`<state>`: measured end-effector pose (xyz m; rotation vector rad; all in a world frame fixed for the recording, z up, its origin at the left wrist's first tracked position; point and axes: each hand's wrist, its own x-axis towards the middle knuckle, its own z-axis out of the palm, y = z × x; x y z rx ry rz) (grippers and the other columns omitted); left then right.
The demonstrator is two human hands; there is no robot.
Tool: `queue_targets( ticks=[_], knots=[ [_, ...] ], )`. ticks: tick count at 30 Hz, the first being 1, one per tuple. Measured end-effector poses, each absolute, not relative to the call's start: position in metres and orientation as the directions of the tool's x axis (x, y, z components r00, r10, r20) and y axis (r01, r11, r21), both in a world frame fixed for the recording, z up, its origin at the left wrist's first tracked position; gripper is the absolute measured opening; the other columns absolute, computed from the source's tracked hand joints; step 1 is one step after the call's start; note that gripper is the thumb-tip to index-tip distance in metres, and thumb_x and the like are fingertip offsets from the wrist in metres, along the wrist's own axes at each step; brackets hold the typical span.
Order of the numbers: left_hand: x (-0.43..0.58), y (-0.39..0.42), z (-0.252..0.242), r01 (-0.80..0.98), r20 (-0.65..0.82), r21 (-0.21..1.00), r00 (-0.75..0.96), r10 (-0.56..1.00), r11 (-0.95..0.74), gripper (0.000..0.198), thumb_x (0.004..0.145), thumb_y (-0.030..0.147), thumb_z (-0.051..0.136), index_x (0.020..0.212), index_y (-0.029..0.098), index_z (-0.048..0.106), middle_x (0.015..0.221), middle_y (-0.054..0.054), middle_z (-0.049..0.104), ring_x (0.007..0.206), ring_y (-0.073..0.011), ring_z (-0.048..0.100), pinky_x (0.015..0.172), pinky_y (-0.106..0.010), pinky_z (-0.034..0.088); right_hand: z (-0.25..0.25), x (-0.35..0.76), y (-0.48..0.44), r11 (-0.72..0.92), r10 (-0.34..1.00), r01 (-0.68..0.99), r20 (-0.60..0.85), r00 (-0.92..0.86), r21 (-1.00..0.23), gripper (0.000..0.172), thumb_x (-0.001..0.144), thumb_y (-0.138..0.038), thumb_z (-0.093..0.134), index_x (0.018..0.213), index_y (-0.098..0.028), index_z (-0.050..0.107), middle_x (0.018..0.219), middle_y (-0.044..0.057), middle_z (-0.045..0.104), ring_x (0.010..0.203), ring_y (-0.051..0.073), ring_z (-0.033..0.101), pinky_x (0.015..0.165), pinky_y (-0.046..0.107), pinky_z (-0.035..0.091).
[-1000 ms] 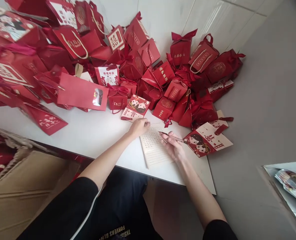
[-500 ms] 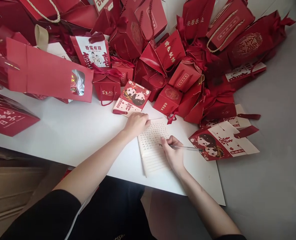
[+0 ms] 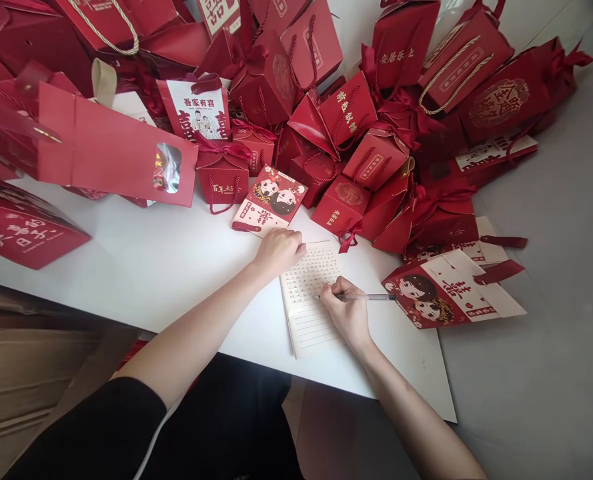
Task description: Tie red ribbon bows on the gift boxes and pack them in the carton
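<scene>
On the white table lies a small lined notebook, its upper lines filled with rows of handwritten numbers and its lower lines blank. My left hand is closed, with curled fingers on the notebook's top left corner; its thumb is hidden. A clear pen with a dark grip is pinched in my right hand. Its tip touches or nearly touches the page at the lowest written rows. Just beyond my left hand lies a red and white gift box with two cartoon faces.
Many red gift boxes with ribbons and rope handles crowd the table's far side. A similar cartoon-face box lies at the right edge, near the pen's end. At left are a red box with a clear window and another red box.
The whole view has shifted slightly, so things sit a little further right. The pen has swung to lie more level, its tip now slightly lower on the page. My left hand stays on the notebook's corner.
</scene>
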<state>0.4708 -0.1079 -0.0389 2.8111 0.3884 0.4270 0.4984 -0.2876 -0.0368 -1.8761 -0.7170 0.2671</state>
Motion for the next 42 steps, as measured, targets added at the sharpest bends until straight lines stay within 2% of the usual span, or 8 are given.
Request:
queue_targets(
  ticks=[9, 15, 20, 23, 26, 29, 34, 42],
  knots=[
    [0.471, -0.107, -0.041, 0.22, 0.271, 0.315, 0.911, 0.31, -0.923, 0.019, 0.079, 0.017, 0.046, 0.067, 0.013, 0.06, 0.064, -0.006, 0.062, 0.066, -0.021, 0.058, 0.07, -0.034, 0.041, -0.036, 0.497, -0.288, -0.252, 0.567, 0.331, 0.138, 0.812, -0.91, 0.032, 0.071, -0.027, 0.051, 0.054, -0.021, 0.024, 0.049, -0.007, 0.024, 0.047, 0.008, 0.023, 0.044, 0.021, 0.022],
    [0.468, -0.105, -0.041, 0.197, 0.326, 0.559, 0.841, 0.432, -0.806, 0.021, 0.08, 0.024, 0.051, 0.061, 0.017, 0.054, 0.061, -0.002, 0.057, 0.062, -0.0168, 0.054, 0.062, -0.028, 0.04, -0.031, 0.503, -0.295, -0.074, 0.477, 0.156, 0.102, 0.873, -0.985, 0.035, 0.073, -0.03, 0.053, 0.054, -0.022, 0.025, 0.047, -0.008, 0.027, 0.042, 0.008, 0.024, 0.039, 0.02, 0.022],
    [0.458, -0.089, -0.034, 0.213, 0.532, 0.546, 0.659, 0.531, -0.811, 0.016, 0.082, 0.02, 0.046, 0.066, 0.018, 0.05, 0.065, -0.001, 0.057, 0.068, -0.015, 0.055, 0.064, -0.025, 0.042, -0.038, 0.529, -0.307, -0.219, 0.328, 0.476, 0.395, 0.858, -0.852, 0.029, 0.077, -0.045, 0.059, 0.067, -0.02, 0.05, 0.06, -0.002, 0.05, 0.053, 0.014, 0.048, 0.049, 0.023, 0.04],
    [0.448, -0.074, -0.028, 0.267, 0.647, 0.558, 0.451, 0.614, -0.785, 0.007, 0.08, 0.014, 0.045, 0.08, 0.018, 0.051, 0.079, -0.005, 0.058, 0.081, -0.0194, 0.054, 0.075, -0.031, 0.044, -0.051, 0.548, -0.313, -0.318, 0.402, 0.617, 0.487, 0.775, -0.72, 0.027, 0.08, -0.046, 0.056, 0.086, -0.02, 0.059, 0.08, 0.005, 0.06, 0.072, 0.021, 0.058, 0.059, 0.027, 0.048],
    [0.435, -0.058, -0.021, 0.378, 0.672, 0.607, 0.225, 0.706, -0.699, 0.021, 0.076, 0.013, 0.046, 0.096, 0.016, 0.05, 0.098, -0.011, 0.056, 0.095, -0.0248, 0.051, 0.083, -0.039, 0.042, -0.063, 0.56, -0.313, -0.236, 0.528, 0.75, 0.566, 0.633, -0.618, 0.029, 0.088, -0.037, 0.04, 0.104, -0.021, 0.059, 0.098, 0.009, 0.06, 0.088, 0.022, 0.059, 0.069, 0.03, 0.051],
    [0.422, -0.038, -0.006, 0.549, 0.624, 0.529, 0.264, 0.735, -0.647, 0.039, 0.074, 0.015, 0.049, 0.113, 0.015, 0.047, 0.122, -0.016, 0.047, 0.116, -0.0302, 0.042, 0.092, -0.046, 0.036, -0.073, 0.563, -0.308, -0.192, 0.534, 0.816, 0.639, 0.553, -0.546, 0.034, 0.088, -0.028, 0.036, 0.118, -0.021, 0.05, 0.109, 0.01, 0.055, 0.099, 0.023, 0.057, 0.073, 0.032, 0.052],
    [0.412, 0.013, 0.045, 0.651, 0.329, 0.209, 0.656, 0.68, -0.729, 0.071, 0.069, 0.026, 0.057, 0.134, 0.01, 0.03, 0.146, -0.02, 0.022, 0.137, -0.031, 0.013, 0.106, -0.048, 0.017, -0.079, 0.567, -0.302, -0.16, 0.501, 0.823, 0.673, 0.543, -0.545, 0.032, 0.085, -0.026, 0.038, 0.114, -0.019, 0.049, 0.095, 0.008, 0.056, 0.084, 0.021, 0.06, 0.06, 0.027, 0.053],
    [0.423, 0.062, 0.099, 0.544, -0.054, 0.222, 0.835, 0.547, -0.809, 0.099, 0.033, 0.035, 0.08, 0.124, 0.016, 0.047, 0.127, -0.02, 0.052, 0.122, -0.0397, 0.041, 0.105, -0.052, 0.019, -0.072, 0.562, -0.299, -0.174, 0.522, 0.803, 0.638, 0.566, -0.57, 0.024, 0.082, -0.026, 0.037, 0.095, -0.019, 0.055, 0.083, 0.006, 0.057, 0.071, 0.018, 0.059, 0.059, 0.028, 0.052]
  ],
)
